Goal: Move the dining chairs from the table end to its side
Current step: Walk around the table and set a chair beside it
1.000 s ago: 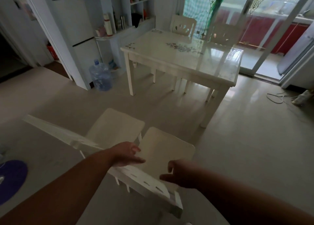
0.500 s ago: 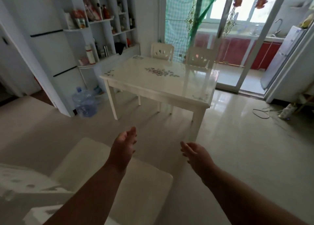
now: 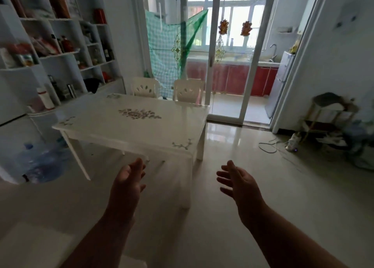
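Note:
A white dining table with a floral print stands ahead of me. Two white dining chairs stand at its far side, one on the left and one on the right; only their backs show above the tabletop. The pale seat of a chair I left behind shows blurred at the bottom left. My left hand and my right hand float in front of me above the floor, short of the table's near edge. Both are empty with the fingers spread.
White shelving full of bottles lines the left wall. A large blue water jug sits on the floor by the table's left leg. Glass sliding doors lie beyond the table. A cable and a small rack stand at the right.
My hands let go of the chair back and lifted, fingers opening. My view rose and moved toward the table, so the two near chairs dropped out at the bottom left.

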